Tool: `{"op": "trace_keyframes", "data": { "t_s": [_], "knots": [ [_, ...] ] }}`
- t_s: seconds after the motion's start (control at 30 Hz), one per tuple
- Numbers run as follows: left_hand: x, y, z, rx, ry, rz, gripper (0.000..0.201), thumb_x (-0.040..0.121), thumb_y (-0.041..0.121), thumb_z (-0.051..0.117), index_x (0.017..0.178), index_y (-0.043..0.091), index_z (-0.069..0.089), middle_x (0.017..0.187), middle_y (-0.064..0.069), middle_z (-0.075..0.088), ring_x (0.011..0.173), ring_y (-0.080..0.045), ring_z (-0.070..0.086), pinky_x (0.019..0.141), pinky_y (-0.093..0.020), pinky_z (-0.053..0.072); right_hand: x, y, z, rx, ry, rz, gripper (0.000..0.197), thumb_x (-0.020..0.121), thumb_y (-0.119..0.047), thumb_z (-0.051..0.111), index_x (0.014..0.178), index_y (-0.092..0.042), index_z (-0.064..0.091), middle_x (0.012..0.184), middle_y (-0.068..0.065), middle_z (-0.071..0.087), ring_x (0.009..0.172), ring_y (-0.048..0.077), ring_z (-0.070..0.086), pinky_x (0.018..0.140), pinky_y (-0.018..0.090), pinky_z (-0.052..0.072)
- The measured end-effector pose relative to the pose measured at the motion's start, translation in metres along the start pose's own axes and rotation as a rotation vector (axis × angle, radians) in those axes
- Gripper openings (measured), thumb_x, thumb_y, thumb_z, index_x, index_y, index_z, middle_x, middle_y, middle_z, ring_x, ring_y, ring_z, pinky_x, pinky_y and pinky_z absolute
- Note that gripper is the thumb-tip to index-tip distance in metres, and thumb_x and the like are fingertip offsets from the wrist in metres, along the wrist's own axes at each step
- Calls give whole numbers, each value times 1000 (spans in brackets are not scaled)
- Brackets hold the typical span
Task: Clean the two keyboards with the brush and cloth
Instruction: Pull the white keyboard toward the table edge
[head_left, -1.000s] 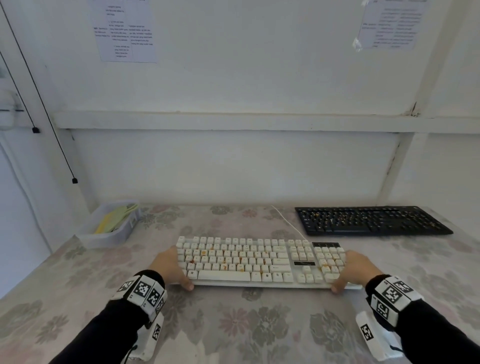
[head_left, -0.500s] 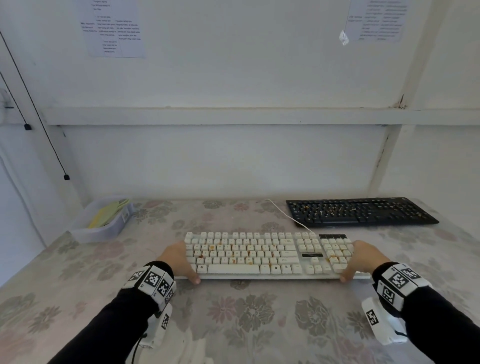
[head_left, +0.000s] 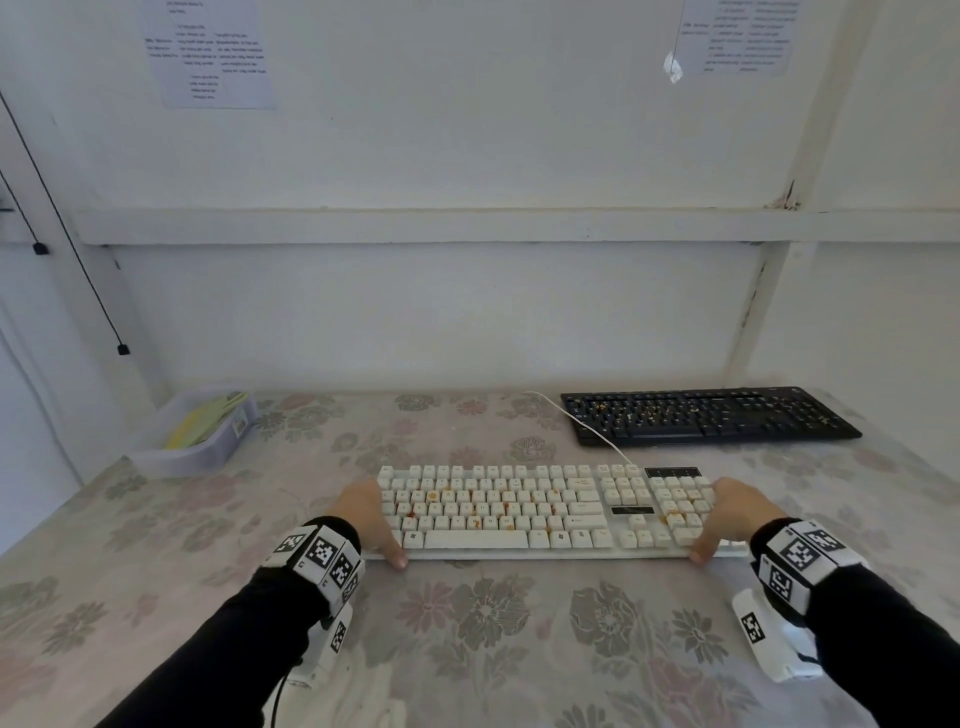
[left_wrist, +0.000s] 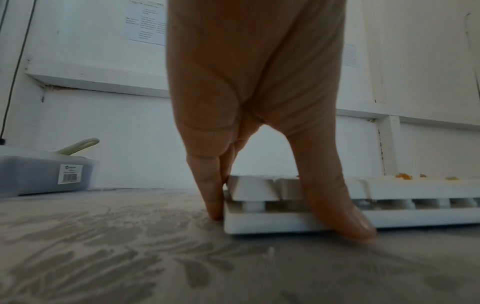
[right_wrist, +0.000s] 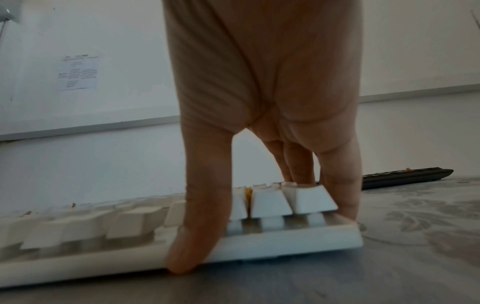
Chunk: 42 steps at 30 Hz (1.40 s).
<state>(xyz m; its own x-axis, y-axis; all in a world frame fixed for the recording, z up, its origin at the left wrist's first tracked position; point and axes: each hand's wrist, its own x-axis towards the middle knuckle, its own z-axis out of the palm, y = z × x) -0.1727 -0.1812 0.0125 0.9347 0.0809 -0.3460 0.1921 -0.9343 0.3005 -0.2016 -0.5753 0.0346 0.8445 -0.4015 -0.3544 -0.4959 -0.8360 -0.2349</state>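
Note:
A white keyboard (head_left: 519, 512) with orange stains and crumbs lies on the flowered table in front of me. My left hand (head_left: 366, 517) grips its left end, thumb on the front edge and fingers (left_wrist: 211, 197) against the side. My right hand (head_left: 730, 512) grips the right end the same way, thumb on the front rim and fingers (right_wrist: 342, 197) round the corner. The base sits flat or nearly flat on the cloth. A black keyboard (head_left: 711, 415), strewn with crumbs, lies at the back right. A yellow-green cloth (head_left: 205, 423) lies in the bin.
A clear plastic bin (head_left: 208, 457) stands at the back left by the wall; a pale curved handle (left_wrist: 78, 146) sticks up from it. The white keyboard's cable (head_left: 576, 415) runs back past the black keyboard. The flowered tablecloth (head_left: 493, 623) covers the table up to the white wall.
Both hands keep their hold on the white keyboard, which has slid a little to the right and toward me relative to the black keyboard. The head view has shifted too.

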Motion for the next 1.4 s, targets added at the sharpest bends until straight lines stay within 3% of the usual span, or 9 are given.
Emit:
{"op": "trace_keyframes", "data": {
  "t_s": [0.13, 0.37, 0.5, 0.8, 0.93, 1.07, 1.17, 1.27, 1.4],
  "knots": [
    [-2, 2, 0, 17, 5, -5, 99, 67, 29, 85, 144, 6, 27, 147, -9, 36, 136, -24, 35, 110, -32, 32, -4, 0, 0, -8, 0, 2, 77, 58, -13, 87, 121, -4, 44, 124, 13, 53, 115, 27, 49, 81, 26, 40],
    [-4, 2, -1, 19, 15, 6, 97, 67, 31, 85, 142, 7, 28, 146, -9, 38, 135, -24, 37, 109, -32, 33, -11, -1, -1, -17, 8, 2, 82, 58, -14, 87, 125, -3, 41, 128, 13, 51, 119, 28, 48, 89, 30, 42],
    [-5, 1, -1, -7, 23, 25, 96, 66, 29, 85, 141, 8, 30, 145, -8, 40, 134, -23, 38, 108, -31, 33, -14, -2, -2, -28, -5, 1, 82, 60, -15, 87, 125, -2, 40, 128, 14, 51, 119, 28, 48, 84, 28, 41],
    [-4, -8, -5, -17, -84, 60, 103, 69, 25, 84, 147, 9, 19, 152, -8, 30, 140, -25, 29, 114, -36, 27, -22, -10, -3, -111, -24, -2, 73, 68, -18, 82, 127, -3, 41, 131, 11, 50, 120, 25, 48, 87, 26, 41],
    [0, -22, -12, -91, -153, 138, 96, 67, 16, 85, 145, 14, 27, 147, -2, 39, 135, -24, 37, 112, -34, 30, -25, -22, -5, -150, -18, -19, 63, 72, -14, 79, 124, -3, 46, 128, 11, 52, 119, 25, 50, 90, 29, 43],
    [2, -36, -20, -277, -197, 186, 69, 81, 16, 74, 139, 19, 36, 139, -4, 49, 119, -18, 50, 102, -25, 37, -26, -56, -12, -75, 101, -124, 35, 80, -15, 66, 111, -2, 57, 109, 12, 61, 104, 24, 58, 76, 27, 46],
    [6, -54, -28, -375, -127, 135, 56, 92, 25, 60, 141, 14, 36, 138, -7, 49, 111, -18, 53, 94, -27, 44, -34, -100, -15, 19, 165, -239, 35, 85, -16, 60, 114, 2, 60, 114, 15, 64, 107, 27, 60, 86, 29, 48],
    [13, -83, -42, -471, -38, 95, 49, 93, 25, 58, 138, 11, 43, 137, -8, 49, 111, -22, 55, 82, -28, 49, -50, -155, -9, 47, 138, -373, 27, 87, -16, 56, 104, 4, 63, 105, 16, 66, 111, 31, 59, 81, 30, 49],
    [19, -129, -69, -567, 144, 52, 44, 92, 22, 60, 133, 9, 48, 130, -10, 53, 112, -24, 54, 89, -32, 45, -73, -236, 11, 136, 138, -486, 42, 89, -17, 51, 123, 6, 53, 129, 20, 55, 117, 33, 53, 100, 38, 44]
  ]
}}
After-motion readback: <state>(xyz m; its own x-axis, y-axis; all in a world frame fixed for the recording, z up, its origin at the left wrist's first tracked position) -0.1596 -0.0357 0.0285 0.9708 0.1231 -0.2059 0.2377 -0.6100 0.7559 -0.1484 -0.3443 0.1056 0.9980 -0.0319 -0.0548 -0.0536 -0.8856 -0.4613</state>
